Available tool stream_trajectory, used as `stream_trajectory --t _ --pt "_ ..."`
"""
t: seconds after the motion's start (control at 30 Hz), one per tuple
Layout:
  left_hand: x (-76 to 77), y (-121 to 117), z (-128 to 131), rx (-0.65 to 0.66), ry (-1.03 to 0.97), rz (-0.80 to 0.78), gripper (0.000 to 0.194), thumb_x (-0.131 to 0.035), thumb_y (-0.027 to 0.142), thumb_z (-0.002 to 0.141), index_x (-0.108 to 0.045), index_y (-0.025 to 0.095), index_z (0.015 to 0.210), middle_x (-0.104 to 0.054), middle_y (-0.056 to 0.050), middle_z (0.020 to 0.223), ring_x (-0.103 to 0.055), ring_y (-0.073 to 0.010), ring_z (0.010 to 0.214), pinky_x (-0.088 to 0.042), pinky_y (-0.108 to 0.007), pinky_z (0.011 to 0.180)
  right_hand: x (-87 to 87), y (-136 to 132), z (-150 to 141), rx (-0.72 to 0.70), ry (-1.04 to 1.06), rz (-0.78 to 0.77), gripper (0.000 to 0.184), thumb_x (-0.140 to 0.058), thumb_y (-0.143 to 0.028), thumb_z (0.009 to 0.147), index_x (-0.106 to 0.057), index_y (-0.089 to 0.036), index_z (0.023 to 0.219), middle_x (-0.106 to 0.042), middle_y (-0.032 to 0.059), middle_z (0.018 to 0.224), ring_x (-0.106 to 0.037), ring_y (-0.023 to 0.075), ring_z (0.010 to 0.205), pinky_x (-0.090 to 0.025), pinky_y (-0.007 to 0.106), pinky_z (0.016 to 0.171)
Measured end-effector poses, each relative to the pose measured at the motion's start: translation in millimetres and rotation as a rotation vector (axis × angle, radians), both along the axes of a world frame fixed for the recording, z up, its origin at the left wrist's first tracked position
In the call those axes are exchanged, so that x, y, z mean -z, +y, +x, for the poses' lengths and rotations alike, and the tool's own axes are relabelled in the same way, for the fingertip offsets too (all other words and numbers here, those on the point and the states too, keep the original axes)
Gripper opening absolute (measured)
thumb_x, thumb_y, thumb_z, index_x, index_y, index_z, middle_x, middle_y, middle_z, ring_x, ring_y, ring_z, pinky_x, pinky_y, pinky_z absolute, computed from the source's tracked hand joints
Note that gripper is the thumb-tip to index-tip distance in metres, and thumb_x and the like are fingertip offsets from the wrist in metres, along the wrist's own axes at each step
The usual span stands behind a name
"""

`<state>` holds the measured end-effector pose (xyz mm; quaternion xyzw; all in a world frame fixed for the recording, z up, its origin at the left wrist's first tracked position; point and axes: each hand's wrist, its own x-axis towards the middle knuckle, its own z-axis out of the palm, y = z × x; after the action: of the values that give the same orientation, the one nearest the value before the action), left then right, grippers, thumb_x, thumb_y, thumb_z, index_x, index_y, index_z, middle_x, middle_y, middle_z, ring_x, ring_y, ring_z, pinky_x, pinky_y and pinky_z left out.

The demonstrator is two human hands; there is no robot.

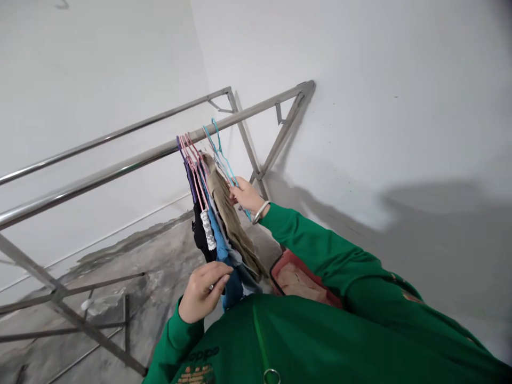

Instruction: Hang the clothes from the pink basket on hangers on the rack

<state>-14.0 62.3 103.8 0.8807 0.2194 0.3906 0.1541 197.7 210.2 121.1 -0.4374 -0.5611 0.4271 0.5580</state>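
My right hand (246, 196) is closed around a light blue clothes hanger (226, 157), whose hook is up at the front rail. Beside it, an olive-brown garment (227, 205) hangs close to my fingers. My left hand (206, 290) is lower down, in front of the hanging clothes, with thumb and fingers curled together and nothing visible in them. Behind that hand hang a blue garment (218, 234) and a black garment (202, 232). Several pink hangers (196, 170) and a purple hanger (180, 146) are bunched to the left on the same rail.
A metal drying rack (120, 173) with two long rails spans the left and middle, its braced end near the white wall (360, 106). Below stands a red basin (304, 274) on the stained grey floor (160, 288), partly hidden by my right sleeve.
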Motion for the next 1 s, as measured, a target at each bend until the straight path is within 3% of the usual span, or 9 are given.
stream_trajectory --t 0.07,0.13,0.33,0.53,0.67,0.8,0.9,1.0 --pt "-0.3 1.5 -2.8 0.0 -0.011 0.016 0.019 -0.052 0.011 0.088 -0.063 0.02 0.102 -0.071 -0.007 0.081 -0.068 -0.0145 0.077 -0.056 -0.023 0.067 -8.4 -8.3 12.4 -0.017 0.184 -0.105 0.016 -0.044 -0.014 0.08 -0.05 -0.018 0.093 -0.039 -0.0064 0.061 -0.036 0.0058 0.044 -0.031 0.016 0.037" --pt "0.0 3.7 -5.4 0.005 -0.016 0.019 0.02 -0.052 0.01 0.088 -0.063 0.02 0.102 -0.07 -0.007 0.081 -0.068 -0.0145 0.076 -0.055 -0.023 0.066 -19.6 -12.8 29.6 -0.041 0.294 -0.158 0.008 -0.049 -0.016 0.08 -0.051 -0.016 0.088 -0.04 -0.0068 0.059 -0.029 0.0033 0.04 -0.02 0.014 0.033" --pt "5.5 11.8 -10.7 0.003 -0.01 0.017 0.021 -0.052 0.01 0.087 -0.063 0.019 0.102 -0.071 -0.008 0.084 -0.069 -0.0157 0.078 -0.057 -0.024 0.067 -50.3 1.5 107.2 0.05 0.424 -0.204 0.005 -0.049 -0.009 0.084 -0.05 -0.012 0.081 -0.039 -0.0072 0.054 -0.024 0.0011 0.038 -0.017 0.011 0.033" --pt "5.5 16.2 -9.5 0.006 -0.014 0.007 0.019 -0.052 0.012 0.088 -0.064 0.021 0.1 -0.071 -0.007 0.083 -0.069 -0.0162 0.076 -0.058 -0.025 0.066 -55.5 5.9 176.6 0.086 0.321 -0.292 0.005 -0.051 -0.01 0.084 -0.052 -0.011 0.079 -0.039 -0.0062 0.054 -0.022 0.0001 0.039 -0.014 0.01 0.033" --pt "1.3 18.7 -10.1 0.002 -0.015 0.029 0.02 -0.053 0.01 0.087 -0.063 0.02 0.101 -0.07 -0.006 0.083 -0.069 -0.0145 0.077 -0.057 -0.022 0.067 -53.1 1.4 197.1 0.227 0.129 -0.191 0.007 -0.059 -0.014 0.081 -0.054 -0.01 0.077 -0.041 -0.0052 0.054 -0.026 -0.0001 0.038 -0.017 0.012 0.033" --pt "-14.2 21.1 -11.3 -0.072 -0.034 0.067 0.022 -0.054 0.007 0.086 -0.063 0.019 0.101 -0.069 -0.007 0.092 -0.067 -0.0141 0.088 -0.056 -0.024 0.077 -45.9 -0.8 201.6 0.403 -0.242 -0.133 0.005 -0.057 -0.014 0.081 -0.056 -0.01 0.084 -0.051 -0.0001 0.059 -0.043 0.0057 0.043 -0.035 0.017 0.037" --pt "-35.4 27.6 -6.1 -0.163 -0.043 0.1 0.022 -0.054 0.009 0.086 -0.063 0.019 0.103 -0.066 -0.009 0.103 -0.064 -0.0157 0.097 -0.055 -0.029 0.086 -35.3 -1.3 197.1 0.554 -0.552 -0.104 0.037 -0.062 -0.017 0.077 -0.054 -0.01 0.112 -0.062 0.0075 0.082 -0.058 0.0136 0.062 -0.052 0.027 0.055" --pt "-55.3 46.8 9.3 -0.196 -0.037 0.096 0.023 -0.054 0.016 0.088 -0.061 0.018 0.109 -0.061 -0.012 0.117 -0.06 -0.0193 0.109 -0.053 -0.035 0.095 -21.6 1.0 188.6 0.624 -0.801 -0.06 0.055 -0.064 -0.019 0.075 -0.046 -0.009 0.127 -0.062 0.0162 0.104 -0.063 0.0238 0.088 -0.054 0.043 0.082"
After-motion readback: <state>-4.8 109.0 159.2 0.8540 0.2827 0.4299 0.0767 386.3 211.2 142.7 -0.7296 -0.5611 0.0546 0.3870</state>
